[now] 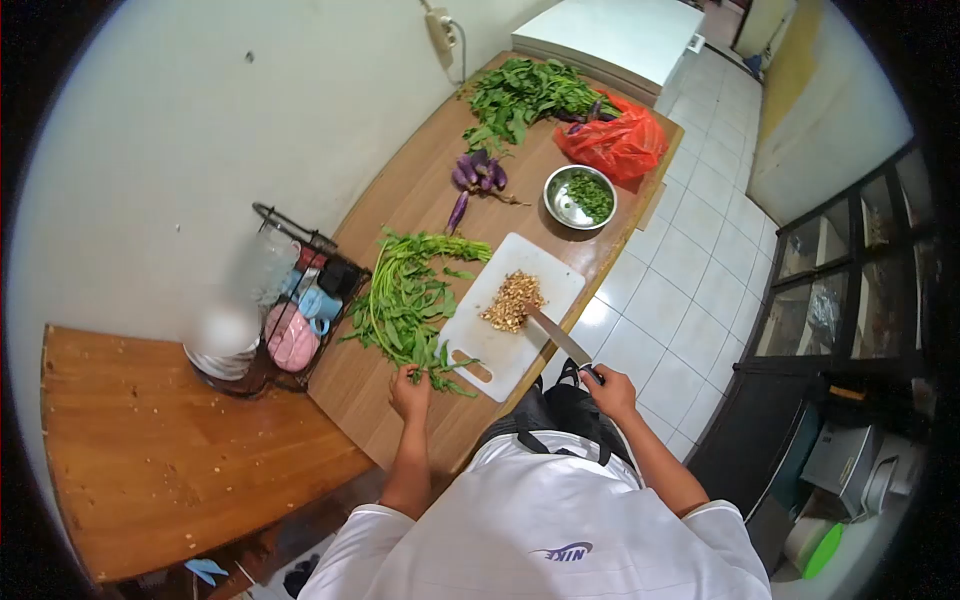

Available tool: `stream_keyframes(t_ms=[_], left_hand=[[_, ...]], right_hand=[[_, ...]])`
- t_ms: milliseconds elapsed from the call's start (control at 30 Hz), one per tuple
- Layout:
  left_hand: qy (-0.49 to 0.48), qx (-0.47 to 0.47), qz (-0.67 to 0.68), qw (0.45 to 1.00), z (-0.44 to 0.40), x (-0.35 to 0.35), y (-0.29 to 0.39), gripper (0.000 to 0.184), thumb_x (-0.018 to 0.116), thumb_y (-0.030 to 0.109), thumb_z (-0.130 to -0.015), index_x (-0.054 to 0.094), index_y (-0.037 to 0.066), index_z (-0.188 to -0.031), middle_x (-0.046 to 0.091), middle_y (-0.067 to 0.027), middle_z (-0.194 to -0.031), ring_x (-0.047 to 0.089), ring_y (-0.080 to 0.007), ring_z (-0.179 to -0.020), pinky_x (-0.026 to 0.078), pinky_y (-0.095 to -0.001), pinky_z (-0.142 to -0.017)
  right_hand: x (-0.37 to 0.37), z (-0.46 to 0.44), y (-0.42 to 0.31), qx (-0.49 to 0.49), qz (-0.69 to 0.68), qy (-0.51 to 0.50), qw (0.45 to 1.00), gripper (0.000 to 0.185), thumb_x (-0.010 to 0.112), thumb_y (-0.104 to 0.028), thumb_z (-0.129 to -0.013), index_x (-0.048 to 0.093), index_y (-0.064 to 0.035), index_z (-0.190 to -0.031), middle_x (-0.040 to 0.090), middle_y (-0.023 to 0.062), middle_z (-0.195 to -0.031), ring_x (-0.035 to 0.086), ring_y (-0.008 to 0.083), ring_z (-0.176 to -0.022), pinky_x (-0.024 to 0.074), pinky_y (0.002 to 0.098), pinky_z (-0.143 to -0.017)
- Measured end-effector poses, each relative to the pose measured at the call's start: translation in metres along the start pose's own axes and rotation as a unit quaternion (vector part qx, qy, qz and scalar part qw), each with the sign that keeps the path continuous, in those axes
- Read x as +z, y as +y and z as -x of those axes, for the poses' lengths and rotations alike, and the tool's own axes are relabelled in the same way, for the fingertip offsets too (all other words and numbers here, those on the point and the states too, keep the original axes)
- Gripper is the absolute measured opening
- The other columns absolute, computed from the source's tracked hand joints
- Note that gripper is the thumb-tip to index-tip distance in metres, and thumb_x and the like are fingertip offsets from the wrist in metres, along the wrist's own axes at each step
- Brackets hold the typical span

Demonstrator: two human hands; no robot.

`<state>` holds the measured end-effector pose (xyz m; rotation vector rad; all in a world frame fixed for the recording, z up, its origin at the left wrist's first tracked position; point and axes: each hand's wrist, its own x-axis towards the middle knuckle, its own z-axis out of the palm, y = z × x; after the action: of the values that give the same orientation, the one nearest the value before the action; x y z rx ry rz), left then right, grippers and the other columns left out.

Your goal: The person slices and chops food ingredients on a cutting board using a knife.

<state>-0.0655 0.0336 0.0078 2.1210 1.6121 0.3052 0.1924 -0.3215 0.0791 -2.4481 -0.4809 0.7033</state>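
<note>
The white board [556, 268] lay on the bench [405, 185], and the bunch of greens [410, 300] sat along its left side, directly ahead of the left grip [409, 396], which was the nearer of the two. The bunch ran lengthwise in a curve: its stems ended just beside the board's far left edge, while its leaves came down to the board's near end, a few of them straying over the corner there. The left grip was at these leaf ends, its fingers touching them; whether they pinched the leaves or only rested there could not be told. The right grip [609, 391], off the board's right side, was closed round the handle of a knife [563, 337], whose blade slanted across the board's right edge with its tip at a heap of chopped bits [515, 299] on the board. The board and heap thus lay between the right grip and the greens. Beyond the board's far end stood a metal bowl [563, 210] holding cut leaves [590, 196], and past its far left corner lay purple eggplants [480, 174].
</note>
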Motion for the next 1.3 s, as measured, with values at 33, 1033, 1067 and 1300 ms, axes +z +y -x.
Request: stream_keyframes(t_ms=[33, 1033, 1067, 1300], left_hand=[[0.018, 0.01, 0.011, 1.0, 0.008, -0.001, -0.009, 0.026, 0.079, 0.032, -0.084, 0.071, 0.02, -0.106, 0.067, -0.0009, -0.108, 0.062, -0.0286, -0.113, 0.047, -0.0515, -0.096], [-0.335, -0.292, 0.403, 0.8, 0.144, 0.005, 0.0, 0.027, 0.063, 0.02, -0.103, 0.068, 0.008, -0.127, 0.072, -0.0009, -0.096, 0.064, -0.0078, -0.078, 0.048, -0.0216, -0.068], [-0.307, -0.283, 0.45, 0.79, 0.143, 0.01, 0.022, 0.024, 0.063, 0.02, -0.102, 0.069, 0.008, -0.122, 0.071, -0.0002, -0.092, 0.063, -0.0064, -0.076, 0.045, -0.0199, -0.066], [-0.157, -0.021, 0.227, 0.961, 0.052, 0.087, 0.102, 0.03, 0.074, 0.023, -0.09, 0.071, 0.004, -0.112, 0.074, -0.006, -0.08, 0.07, -0.0152, -0.072, 0.055, -0.034, -0.066]], right_hand=[[0.005, 0.006, -0.002, 0.007, -0.009, 0.001, 1.0, 0.047, 0.066, -0.058, -0.094, 0.076, -0.0129, -0.097, 0.068, 0.0136, -0.069, 0.069, 0.0336, -0.067, 0.0505, 0.0448, -0.063], [0.05, 0.034, 0.029, -0.006, -0.096, -0.035, 0.995, 0.048, 0.066, -0.054, -0.097, 0.074, -0.0067, -0.098, 0.068, 0.012, -0.071, 0.063, 0.0254, -0.066, 0.0486, 0.0404, -0.065], [0.046, 0.031, 0.03, -0.008, -0.083, -0.049, 0.995, 0.048, 0.066, -0.054, -0.097, 0.074, -0.0071, -0.098, 0.068, 0.012, -0.071, 0.063, 0.0262, -0.066, 0.049, 0.0406, -0.065], [0.024, 0.017, 0.02, -0.018, -0.051, -0.151, 0.987, 0.055, 0.061, -0.061, -0.096, 0.076, -0.01, -0.107, 0.074, 0.0221, -0.091, 0.073, 0.0423, -0.091, 0.0558, 0.0502, -0.081]])
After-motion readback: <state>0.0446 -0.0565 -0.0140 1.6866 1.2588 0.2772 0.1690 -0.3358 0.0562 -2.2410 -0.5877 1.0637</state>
